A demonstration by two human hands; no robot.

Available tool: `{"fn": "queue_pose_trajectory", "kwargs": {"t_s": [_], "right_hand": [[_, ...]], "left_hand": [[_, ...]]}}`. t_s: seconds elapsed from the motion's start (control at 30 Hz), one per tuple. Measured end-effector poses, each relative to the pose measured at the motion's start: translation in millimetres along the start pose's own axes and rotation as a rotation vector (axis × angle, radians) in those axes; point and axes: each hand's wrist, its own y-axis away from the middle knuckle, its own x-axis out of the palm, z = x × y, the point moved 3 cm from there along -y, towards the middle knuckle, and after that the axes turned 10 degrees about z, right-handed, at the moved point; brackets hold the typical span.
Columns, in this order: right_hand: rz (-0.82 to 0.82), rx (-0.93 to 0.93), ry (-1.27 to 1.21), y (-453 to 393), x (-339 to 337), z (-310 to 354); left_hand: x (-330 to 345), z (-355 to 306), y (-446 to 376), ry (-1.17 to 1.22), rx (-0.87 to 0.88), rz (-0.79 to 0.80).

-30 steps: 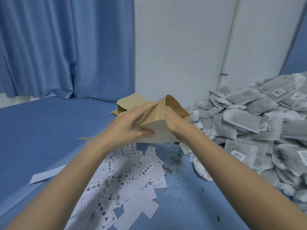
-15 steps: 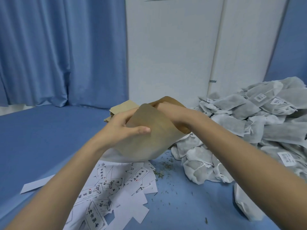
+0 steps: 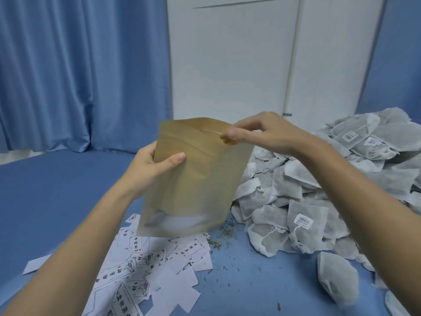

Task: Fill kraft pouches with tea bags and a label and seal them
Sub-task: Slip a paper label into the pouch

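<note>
While held upright, pouch [image 3: 196, 176], mouth up

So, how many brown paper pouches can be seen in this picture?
1. The pouch is held up over the blue table: the left hand grips its left edge, the right hand pinches its top. Others may be hidden behind it.

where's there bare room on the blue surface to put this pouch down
Bare blue surface lies left of the left hand, towards the curtain. Crowded: labels under the pouch, tea bags heaped right, with only a crumb-strewn strip between.
</note>
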Motion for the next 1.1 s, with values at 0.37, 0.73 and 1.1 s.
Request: {"fn": "queue_pose_trajectory", "kwargs": {"t_s": [0.37,0.73,1.1], "right_hand": [[-0.357,-0.027,-0.112,-2.6,-19.0,-30.5],[-0.446,-0.008,-0.151,10.6,-18.8,-56.0],[-0.028,0.055,-0.023,10.9,-18.4,-40.8]], "left_hand": [[0.1,-3.5,-14.4,0.245,-0.085,0.011],[19.3,3.8,-15.7,0.397,-0.21,0.009],[47.6,-1.5,-18.5,0.189,-0.202,-0.119]]}}
